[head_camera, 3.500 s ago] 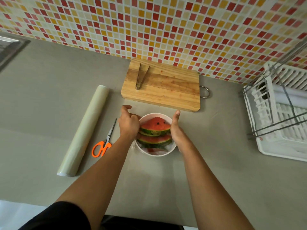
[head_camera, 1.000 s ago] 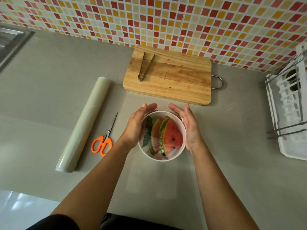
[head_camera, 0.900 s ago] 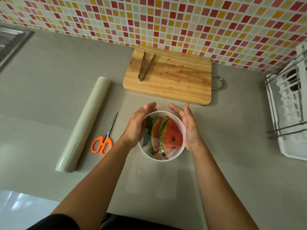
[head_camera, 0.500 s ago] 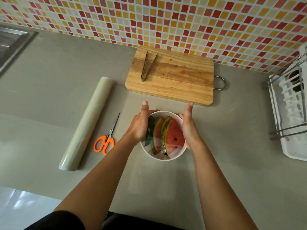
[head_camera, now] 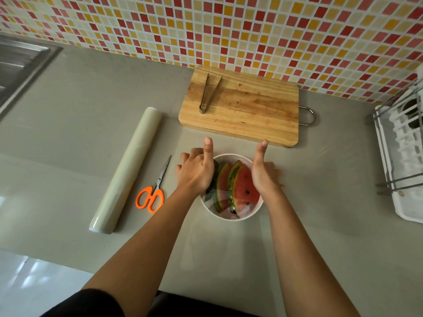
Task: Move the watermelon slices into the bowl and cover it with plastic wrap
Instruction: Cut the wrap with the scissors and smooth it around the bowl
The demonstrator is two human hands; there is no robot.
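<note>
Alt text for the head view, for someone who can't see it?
The left hand and right hand flank a white bowl of watermelon slices on a grey counter, thumbs forward. Beyond: cutting board with tongs; plastic wrap roll and orange scissors to the left.

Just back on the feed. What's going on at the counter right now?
A person's left hand and right hand flank the white bowl on the counter, thumbs pointing forward. The watermelon slices are already inside. A clear sheet seems to lie over the bowl and trail onto the counter, so the hands are probably pressing it down the sides. The plastic wrap roll, the orange scissors and the tongs on the cutting board lie untouched.
</note>
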